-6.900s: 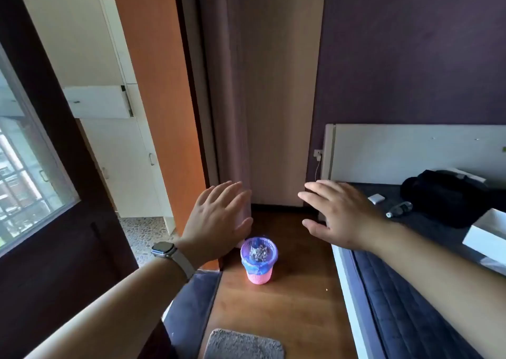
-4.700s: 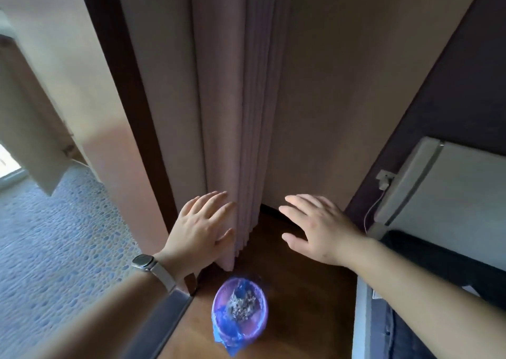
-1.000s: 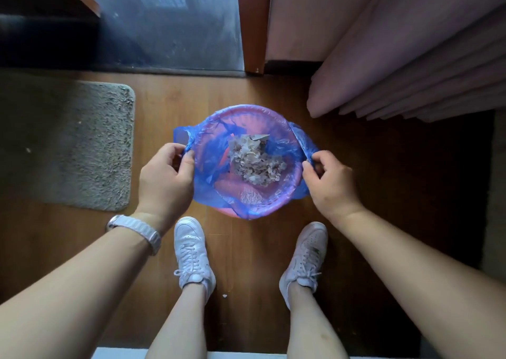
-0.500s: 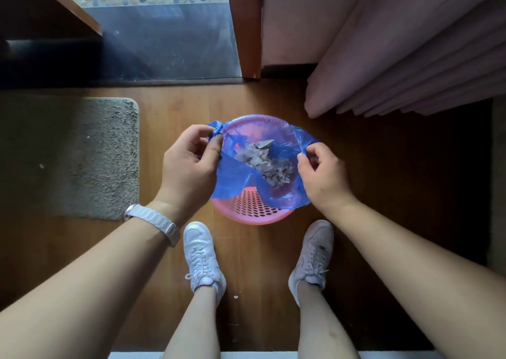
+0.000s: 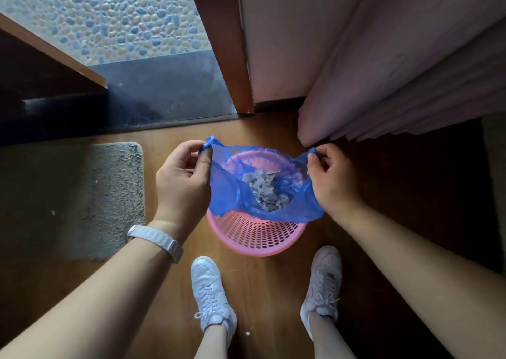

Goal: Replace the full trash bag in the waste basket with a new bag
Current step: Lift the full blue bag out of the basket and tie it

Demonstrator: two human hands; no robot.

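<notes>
A pink perforated waste basket [image 5: 257, 236] stands on the wooden floor between my feet and the curtain. A blue trash bag [image 5: 227, 194] with grey crumpled paper [image 5: 264, 190] inside it hangs partly lifted out of the basket. My left hand [image 5: 182, 178] pinches the bag's left handle between thumb and fingers. My right hand [image 5: 332, 179] pinches the right handle. The bag's mouth is stretched wide between both hands, above the basket's rim. The near side of the basket wall is bare of the bag.
A grey shaggy mat [image 5: 71, 197] lies on the floor to the left. A pink curtain [image 5: 397, 79] hangs at the right, close to the basket. A door frame [image 5: 221, 43] and dark threshold [image 5: 153, 98] lie ahead. My two white sneakers stand below the basket.
Both hands have pulled the bag's edges off the basket rim and raised them higher and wider apart. More of the pink basket wall shows now.
</notes>
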